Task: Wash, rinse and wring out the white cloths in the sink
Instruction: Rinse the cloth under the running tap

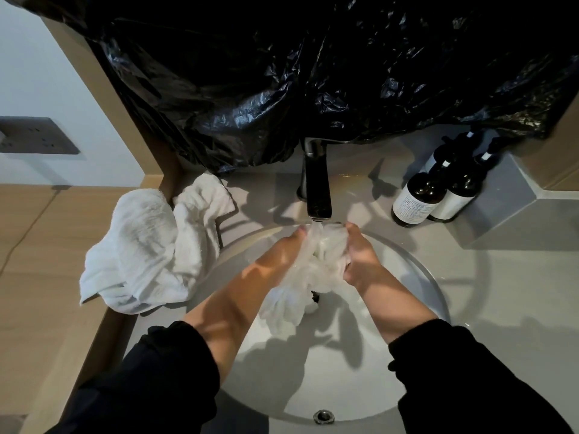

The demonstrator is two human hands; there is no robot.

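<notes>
Crinkled black plastic sheeting [313, 73] fills the upper frame and hangs down to the tap [318, 189]. Below it a grey counter [501, 292] ends in a wooden edge at left, with bare room at right. The round white sink [329, 377] sits lower centre. White towels [141, 245] are heaped at its left rim. Two dark bottles [419, 198] stand at upper right. Under the running water, the left hand [282, 249] and right hand [360, 258] clutch a sodden, bunched white cloth [294, 296], fingers curled into it. Its tail hangs into the basin.
</notes>
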